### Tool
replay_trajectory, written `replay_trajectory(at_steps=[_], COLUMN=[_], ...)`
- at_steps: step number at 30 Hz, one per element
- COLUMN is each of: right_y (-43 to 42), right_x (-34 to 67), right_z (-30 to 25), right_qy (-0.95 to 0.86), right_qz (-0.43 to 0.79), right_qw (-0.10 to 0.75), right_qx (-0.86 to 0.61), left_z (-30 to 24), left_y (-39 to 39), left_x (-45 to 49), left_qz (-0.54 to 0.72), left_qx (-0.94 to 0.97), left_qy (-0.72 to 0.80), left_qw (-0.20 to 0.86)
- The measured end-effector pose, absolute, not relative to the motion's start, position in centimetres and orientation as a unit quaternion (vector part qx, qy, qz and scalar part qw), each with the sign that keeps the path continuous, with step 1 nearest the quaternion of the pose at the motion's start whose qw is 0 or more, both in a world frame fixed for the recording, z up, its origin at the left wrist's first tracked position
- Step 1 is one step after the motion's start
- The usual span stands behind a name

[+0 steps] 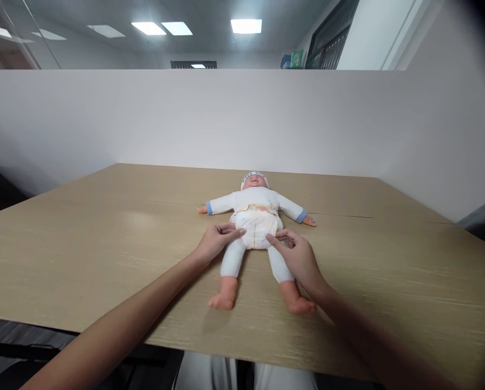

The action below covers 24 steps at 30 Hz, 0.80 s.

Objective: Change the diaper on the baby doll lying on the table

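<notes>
A baby doll (255, 206) in a white suit and cap lies on its back on the wooden table (104, 244), arms spread, feet toward me. It wears a white diaper (257, 226) with a yellow waistband. My left hand (218, 241) pinches the diaper's left leg edge at the doll's hip. On the other side my right hand (297, 254) has its fingers curled, the fingertips pressing the diaper's right edge beside the doll's thigh.
A white partition wall (144, 119) rises behind the table's far edge. The table's near edge (144, 338) runs just above my lap. Bare tabletop stretches to both sides of the doll.
</notes>
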State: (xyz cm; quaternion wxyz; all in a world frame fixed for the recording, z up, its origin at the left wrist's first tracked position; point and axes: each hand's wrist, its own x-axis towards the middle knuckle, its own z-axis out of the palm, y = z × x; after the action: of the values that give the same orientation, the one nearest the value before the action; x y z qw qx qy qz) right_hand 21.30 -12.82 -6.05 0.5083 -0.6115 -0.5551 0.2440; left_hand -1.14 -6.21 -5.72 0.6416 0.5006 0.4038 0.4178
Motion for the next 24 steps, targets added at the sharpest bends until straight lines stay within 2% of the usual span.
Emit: replay_trajectory(at_steps=[7,14,17,21,24], right_y=[-12.4,-12.3,-12.2,-11.3,-9.9], right_x=[22.1,22.4,23.1,25.0,26.6], right_z=[-6.5,-6.4,-6.0,-6.1,-7.3], right_qy=[-0.577,-0.593,-0.582,-0.575,-0.585], right_qz=[0.159,0.135,0.160,0.149,0.036], right_qw=[0.492,0.495,0.482,0.483,0.498], right_qx=[-0.632,-0.620,-0.635,-0.643,-0.640], left_z=[-5.0,-5.1,-5.6,-6.8,-7.8], left_y=[-7.1,-7.0,-6.5,-5.3,-3.8], left_x=[-1.0,-1.3,-1.4,-1.8,-2.8], left_qz=[0.434,0.455,0.467,0.504,0.501], left_qx=[0.539,0.583,0.618,0.657,0.707], left_qy=[0.442,0.463,0.453,0.441,0.457], left_qw=[0.571,0.488,0.442,0.346,0.198])
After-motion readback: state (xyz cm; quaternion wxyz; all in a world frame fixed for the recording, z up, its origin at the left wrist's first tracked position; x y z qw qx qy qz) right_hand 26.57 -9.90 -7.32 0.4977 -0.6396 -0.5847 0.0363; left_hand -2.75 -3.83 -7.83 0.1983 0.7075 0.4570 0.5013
